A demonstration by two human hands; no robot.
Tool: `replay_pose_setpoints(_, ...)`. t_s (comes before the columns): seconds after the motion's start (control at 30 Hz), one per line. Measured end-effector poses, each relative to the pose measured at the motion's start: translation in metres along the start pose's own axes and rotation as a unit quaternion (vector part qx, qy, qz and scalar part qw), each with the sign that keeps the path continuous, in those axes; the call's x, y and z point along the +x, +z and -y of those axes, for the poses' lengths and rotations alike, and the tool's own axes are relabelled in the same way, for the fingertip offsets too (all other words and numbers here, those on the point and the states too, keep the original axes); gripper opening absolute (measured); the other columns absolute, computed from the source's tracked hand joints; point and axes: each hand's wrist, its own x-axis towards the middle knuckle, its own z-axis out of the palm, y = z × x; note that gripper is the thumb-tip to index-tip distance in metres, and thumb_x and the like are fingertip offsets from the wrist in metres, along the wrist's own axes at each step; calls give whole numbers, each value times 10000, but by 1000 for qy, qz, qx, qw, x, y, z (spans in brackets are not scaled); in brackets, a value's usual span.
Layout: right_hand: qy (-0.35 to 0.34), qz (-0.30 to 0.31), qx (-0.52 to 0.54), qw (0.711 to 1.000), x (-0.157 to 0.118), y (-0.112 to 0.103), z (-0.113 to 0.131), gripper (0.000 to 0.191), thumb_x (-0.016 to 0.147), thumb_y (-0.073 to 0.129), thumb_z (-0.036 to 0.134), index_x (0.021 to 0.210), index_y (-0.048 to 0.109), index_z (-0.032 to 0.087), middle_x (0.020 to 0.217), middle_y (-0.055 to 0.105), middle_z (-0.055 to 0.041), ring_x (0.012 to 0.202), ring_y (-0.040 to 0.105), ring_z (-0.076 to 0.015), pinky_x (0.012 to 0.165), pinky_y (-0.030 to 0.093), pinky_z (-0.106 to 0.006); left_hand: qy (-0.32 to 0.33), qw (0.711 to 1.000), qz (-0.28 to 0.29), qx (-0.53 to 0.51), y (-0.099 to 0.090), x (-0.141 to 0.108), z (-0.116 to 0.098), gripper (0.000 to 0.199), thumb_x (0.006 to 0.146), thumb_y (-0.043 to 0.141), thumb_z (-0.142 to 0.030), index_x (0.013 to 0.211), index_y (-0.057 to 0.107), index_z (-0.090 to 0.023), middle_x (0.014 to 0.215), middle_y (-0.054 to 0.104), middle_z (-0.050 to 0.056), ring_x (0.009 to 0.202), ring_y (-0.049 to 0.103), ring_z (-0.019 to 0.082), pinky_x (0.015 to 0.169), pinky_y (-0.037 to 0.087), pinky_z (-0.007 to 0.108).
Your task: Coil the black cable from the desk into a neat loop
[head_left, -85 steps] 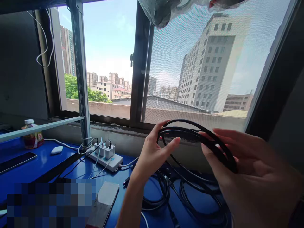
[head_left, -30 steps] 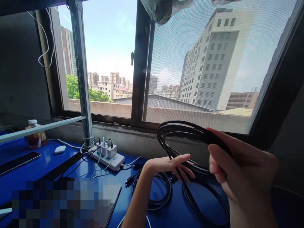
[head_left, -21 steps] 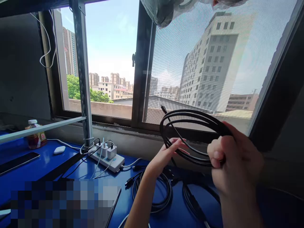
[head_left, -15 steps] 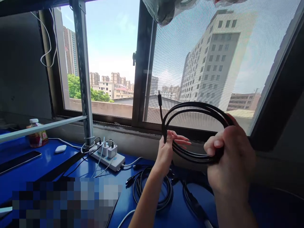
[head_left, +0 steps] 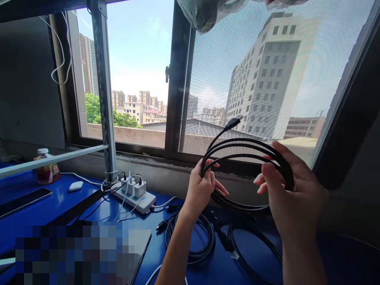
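Note:
A coiled black cable (head_left: 240,156) is held up in front of the window, above the desk. My left hand (head_left: 202,182) grips the left side of the loops, fingers wrapped round them. One end of the cable, with a flat plug (head_left: 233,122), sticks up and to the right above the coil. My right hand (head_left: 292,186) has the right side of the loops between thumb and palm, its fingers partly curled. Below, on the blue desk, lie a second coiled black cable (head_left: 212,237) and another black cable (head_left: 237,257) with a thick plug.
A white power strip (head_left: 142,202) with several chargers stands left of the coils. Farther left are a white case (head_left: 76,186), a phone (head_left: 26,202) and a bottle (head_left: 46,168). A metal shelf post (head_left: 103,91) rises by the window. The lower left is pixelated.
The plug end has swung from upright to pointing right. The loops have spread and dropped slightly, and my right hand's fingers have loosened from a tight fist.

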Motion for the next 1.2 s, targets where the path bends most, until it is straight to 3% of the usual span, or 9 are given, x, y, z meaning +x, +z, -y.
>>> replay_pose_setpoints(0.07, -10, 12, -16, 1000, 0, -1, -2, 499, 641, 667, 486, 1067, 622, 231, 830, 604, -28, 397, 430, -38, 342, 367, -187, -12, 1000, -1, 24, -3, 0, -1, 361, 712, 443, -499, 849, 417, -166, 323, 237, -124, 360, 522, 159, 381, 436, 227)
replay_pose_setpoints(0.2, -13, 40, -42, 998, -1, 2, -6, 454, 673, 652, 463, 1057, 633, 223, 563, 552, 28, 361, 397, -44, 347, 371, -174, -9, 994, -39, 98, -12, 1, 0, 239, 749, 399, -373, 853, 442, -161, 337, 249, -116, 349, 504, 138, 362, 435, 215)
replay_pose_setpoints(0.3, -19, 72, -38, 996, -1, 4, -7, 384, 702, 635, 438, 1018, 648, 220, 514, 543, 37, 360, 412, -54, 341, 371, -169, 13, 990, -46, 133, -18, 1, 1, 212, 775, 362, -326, 853, 464, -157, 347, 305, -98, 362, 506, 122, 374, 441, 198)
replay_pose_setpoints(0.47, -35, 97, -39, 994, -1, 4, -9, 342, 717, 632, 409, 1010, 644, 233, 502, 533, 48, 374, 439, -59, 344, 372, -155, 14, 997, -23, 66, -21, 1, -1, 239, 754, 373, -263, 952, 453, -155, 434, 414, -82, 371, 515, 114, 348, 416, 184)
replay_pose_setpoints(0.67, -88, 75, -83, 990, 2, 3, -16, 292, 742, 600, 415, 967, 646, 235, 766, 636, -11, 541, 554, -98, 533, 491, -226, 4, 1000, -9, 1, -15, -1, -8, 324, 743, 471, -372, 970, 479, -142, 499, 438, -74, 298, 405, 46, 270, 198, 127)
replay_pose_setpoints(0.8, -108, 71, -95, 987, 3, 4, -19, 262, 761, 578, 405, 931, 643, 217, 834, 652, -37, 684, 607, -154, 667, 505, -293, -14, 1000, 1, 3, -14, -3, -9, 440, 670, 587, -498, 928, 488, -156, 468, 406, -90, 290, 338, 20, 284, 190, 128)
replay_pose_setpoints(0.9, -120, 74, -100, 985, 4, 4, -19, 233, 769, 571, 391, 899, 644, 211, 824, 654, -38, 741, 616, -174, 685, 500, -301, -23, 1000, -2, 17, -15, -4, -8, 517, 594, 640, -557, 884, 486, -156, 461, 395, -95, 296, 317, 12, 296, 211, 133)
replay_pose_setpoints(1.1, -140, 62, -99, 983, 2, 4, -17, 206, 780, 575, 359, 907, 649, 215, 822, 656, -33, 776, 617, -171, 714, 497, -294, -42, 998, -2, -44, -15, -2, -7, 664, 634, 384, -763, 878, 494, -155, 458, 410, -64, 294, 351, 42, 283, 148, 150)
replay_pose_setpoints(1.2, -152, 64, -95, 982, 1, 6, -17, 200, 785, 573, 344, 917, 650, 215, 824, 658, -29, 755, 620, -161, 691, 504, -275, -54, 996, -20, -70, -14, -1, -5, 575, 630, 456, -719, 759, 457, -159, 442, 389, -68, 282, 316, 36, 274, 125, 153)
